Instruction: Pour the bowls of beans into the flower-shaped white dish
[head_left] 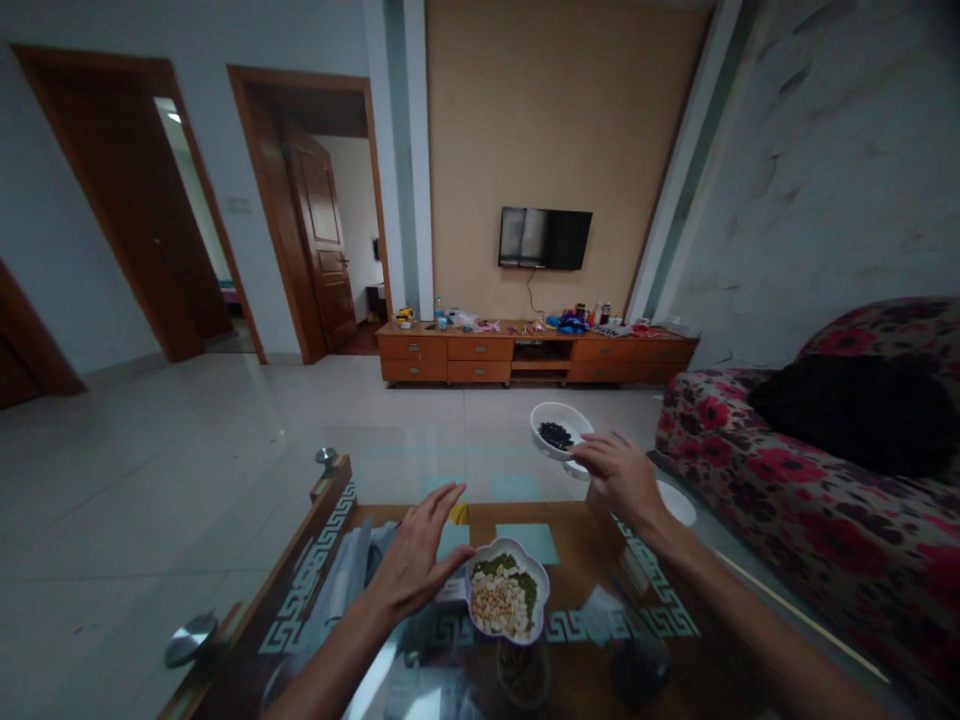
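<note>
White bowl [562,416] of black beans [556,435] tilts in the right hand [619,480].

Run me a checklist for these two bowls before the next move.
1. Left hand free: ok, fingers spread, beside the scalloped white bowl.
2. That bowl flat on the glass tabletop: ok.
3. Pale beans and green seeds inside it: ok, no spill visible.
4. White bowl of dark beans supported: cannot tell, it looks tilted near the table's far edge.
5. Right hand on that bowl: cannot tell, fingers are close, contact unclear.
</note>
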